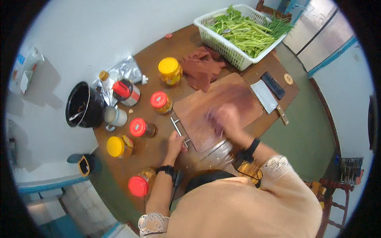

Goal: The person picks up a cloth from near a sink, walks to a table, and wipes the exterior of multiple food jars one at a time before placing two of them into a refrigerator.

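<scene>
In front of me lies a wooden cutting board (193, 110), with a dark wet patch and a metal bar handle (176, 126) on its left side. My left hand (177, 142) has its fingers around the lower end of that handle. Over the board, my right hand (229, 117) is blurred. Purplish strips (218, 129), too smeared to name, lie at or under its fingers, and whether it grips them is unclear. A clear ribbed bowl (218, 153) sits by the board's near edge, close to my body. A cleaver (265, 96) with a wooden handle rests right of the board.
A white plastic basket (221, 40) of green vegetables (244, 32) stands at the back, near a brown cloth (201, 68). Several lidded jars (160, 102) line the left side, with a mug (116, 116) and black pot (82, 104) beyond. Near the cleaver lies a dark block (273, 85).
</scene>
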`<action>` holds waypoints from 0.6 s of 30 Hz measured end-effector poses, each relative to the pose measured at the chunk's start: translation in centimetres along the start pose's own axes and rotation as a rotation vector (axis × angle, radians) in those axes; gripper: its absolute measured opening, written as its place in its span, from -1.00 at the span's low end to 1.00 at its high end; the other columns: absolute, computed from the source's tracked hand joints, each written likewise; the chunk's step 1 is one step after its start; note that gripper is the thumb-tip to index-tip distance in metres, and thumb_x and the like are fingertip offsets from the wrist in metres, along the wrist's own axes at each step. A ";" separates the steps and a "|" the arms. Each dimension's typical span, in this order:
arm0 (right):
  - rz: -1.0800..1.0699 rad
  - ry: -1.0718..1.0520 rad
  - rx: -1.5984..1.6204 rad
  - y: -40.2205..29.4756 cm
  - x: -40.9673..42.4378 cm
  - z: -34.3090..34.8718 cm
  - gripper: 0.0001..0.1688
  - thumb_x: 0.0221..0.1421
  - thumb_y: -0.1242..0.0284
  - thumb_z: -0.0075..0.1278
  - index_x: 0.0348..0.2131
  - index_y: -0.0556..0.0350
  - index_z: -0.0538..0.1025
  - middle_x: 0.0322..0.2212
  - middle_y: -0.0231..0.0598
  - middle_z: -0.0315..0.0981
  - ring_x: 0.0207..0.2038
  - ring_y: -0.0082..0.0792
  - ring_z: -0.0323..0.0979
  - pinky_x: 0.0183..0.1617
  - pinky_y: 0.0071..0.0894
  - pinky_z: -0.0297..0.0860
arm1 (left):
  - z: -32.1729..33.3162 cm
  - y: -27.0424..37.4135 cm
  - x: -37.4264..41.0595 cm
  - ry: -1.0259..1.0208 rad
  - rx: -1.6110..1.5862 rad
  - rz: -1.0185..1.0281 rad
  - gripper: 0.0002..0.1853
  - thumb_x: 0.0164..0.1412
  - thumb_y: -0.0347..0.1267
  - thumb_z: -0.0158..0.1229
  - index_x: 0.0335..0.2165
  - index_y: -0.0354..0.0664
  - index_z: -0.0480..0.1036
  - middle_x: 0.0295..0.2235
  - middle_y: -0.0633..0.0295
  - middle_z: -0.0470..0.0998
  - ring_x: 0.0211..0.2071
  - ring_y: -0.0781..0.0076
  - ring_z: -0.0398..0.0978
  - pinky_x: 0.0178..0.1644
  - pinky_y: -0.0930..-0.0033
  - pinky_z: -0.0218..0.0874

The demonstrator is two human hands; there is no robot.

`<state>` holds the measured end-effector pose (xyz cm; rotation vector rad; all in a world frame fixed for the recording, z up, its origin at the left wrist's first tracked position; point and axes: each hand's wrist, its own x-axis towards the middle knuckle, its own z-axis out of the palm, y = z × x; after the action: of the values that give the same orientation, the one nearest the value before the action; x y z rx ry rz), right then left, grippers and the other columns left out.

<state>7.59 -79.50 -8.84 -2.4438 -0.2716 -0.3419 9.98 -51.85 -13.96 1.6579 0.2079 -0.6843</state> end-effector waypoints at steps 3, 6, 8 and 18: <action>0.163 0.522 -0.309 10.7 1.6 -1.3 -0.80 -0.01 0.52 -0.05 -0.30 0.15 0.50 -0.35 -0.09 0.44 -0.18 -0.05 0.35 -0.10 -0.14 0.28 | 0.0 -0.2 0.1 -0.036 -0.073 0.027 -0.80 0.08 -0.50 -0.01 -0.56 -0.19 0.13 -0.78 0.21 0.29 -0.84 0.36 0.34 -0.82 0.37 0.16; 0.098 0.390 -0.351 5.9 4.3 2.7 -0.85 -0.15 0.55 -0.02 -0.45 0.15 0.53 -0.38 -0.12 0.46 -0.22 -0.05 0.38 -0.13 -0.12 0.31 | -0.8 -1.5 -0.2 -0.030 -0.108 0.056 -0.80 0.11 -0.47 0.00 -0.55 -0.19 0.14 -0.79 0.21 0.29 -0.84 0.38 0.35 -0.82 0.39 0.16; -0.067 0.219 -0.155 1.1 4.5 7.6 -0.88 -0.20 0.56 -0.02 -0.52 0.14 0.52 -0.41 -0.13 0.46 -0.27 -0.07 0.39 -0.18 -0.14 0.33 | -1.0 -1.4 -0.2 -0.019 -0.061 0.076 -0.81 0.12 -0.47 -0.01 -0.55 -0.19 0.14 -0.79 0.21 0.29 -0.84 0.39 0.34 -0.83 0.40 0.15; -0.250 0.026 -0.168 -5.6 3.6 5.9 -0.44 -0.17 0.37 0.08 -0.07 -0.04 0.42 0.01 -0.22 0.24 0.08 -0.10 0.13 0.11 0.02 0.05 | -1.9 -4.0 -1.3 0.027 -0.126 0.034 -0.77 0.16 -0.38 0.03 -0.52 -0.19 0.15 -0.78 0.23 0.30 -0.83 0.40 0.35 -0.83 0.42 0.14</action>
<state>10.44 -71.09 -8.99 -2.5719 -0.5605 -0.5226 7.55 -48.90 -16.54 1.5471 0.2370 -0.6106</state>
